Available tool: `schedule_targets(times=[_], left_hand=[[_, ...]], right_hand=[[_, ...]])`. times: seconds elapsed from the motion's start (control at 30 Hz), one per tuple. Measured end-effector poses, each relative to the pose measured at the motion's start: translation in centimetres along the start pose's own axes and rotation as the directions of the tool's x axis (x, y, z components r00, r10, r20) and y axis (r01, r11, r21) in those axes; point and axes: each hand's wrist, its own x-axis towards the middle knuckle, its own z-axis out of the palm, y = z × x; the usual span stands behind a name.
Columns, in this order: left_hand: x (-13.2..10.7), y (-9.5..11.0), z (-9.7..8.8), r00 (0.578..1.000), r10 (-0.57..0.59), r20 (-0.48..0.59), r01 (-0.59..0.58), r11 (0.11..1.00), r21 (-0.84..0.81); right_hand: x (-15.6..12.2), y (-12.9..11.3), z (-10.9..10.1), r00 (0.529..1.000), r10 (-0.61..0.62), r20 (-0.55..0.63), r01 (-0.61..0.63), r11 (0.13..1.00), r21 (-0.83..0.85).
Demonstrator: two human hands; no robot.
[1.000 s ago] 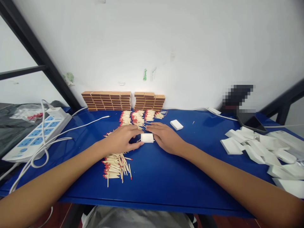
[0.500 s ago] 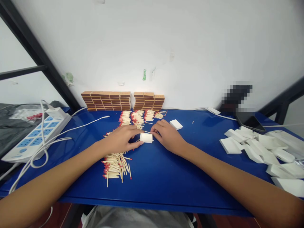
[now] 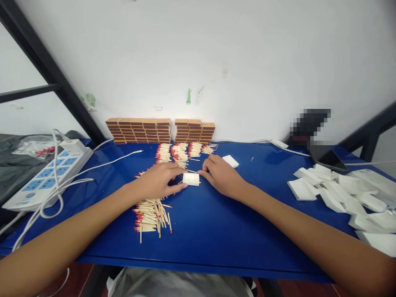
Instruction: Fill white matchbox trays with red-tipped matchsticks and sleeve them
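My left hand (image 3: 163, 178) curls on the blue table, its thumb and index finger at the left side of a small white matchbox tray (image 3: 191, 179). Thin stick ends show at the tray's sides. Just behind the tray, a matchstick (image 3: 193, 171) reaches the fingertips of my right hand (image 3: 218, 173), which are drawn together in a pinch. Red-tipped matches (image 3: 151, 214) lie heaped in front of my left hand, partly under the wrist. Sorted bundles of matches (image 3: 179, 154) lie behind both hands. Another white tray (image 3: 230, 161) sits behind my right hand.
Brown matchboxes (image 3: 140, 131) are stacked along the wall. White trays (image 3: 334, 192) lie piled at the right, with a dark phone (image 3: 328, 159) behind them. A power strip (image 3: 46, 177) and white cables (image 3: 55, 194) occupy the left side.
My right hand has shifted slightly to the right, away from the tray. My left hand and the tray stay almost where they were.
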Motion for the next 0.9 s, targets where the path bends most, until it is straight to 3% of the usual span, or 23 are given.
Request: schedule_targets(times=[0.37,0.6,0.73,0.9], left_hand=[[0.0,-0.1,0.2,1.000,-0.004,0.008,0.004,1.000,0.021],[0.1,-0.2,0.2,1.000,0.007,0.025,-0.007,1.000,0.021],[0.1,-0.1,0.1,1.000,-0.004,0.031,0.004,1.000,0.017],[0.1,0.2,-0.1,0.999,-0.022,0.035,0.022,1.000,0.004]], right_hand=[[0.0,-0.6,-1.2,0.999,0.054,0.003,-0.054,0.995,0.085],[-0.3,-0.8,-0.3,0.987,-0.154,-0.053,0.161,0.973,0.164],[-0.6,-1.0,0.3,0.977,-0.168,-0.131,0.190,0.965,0.181],[-0.6,-1.0,0.7,0.957,-0.251,-0.148,0.280,0.932,0.229]])
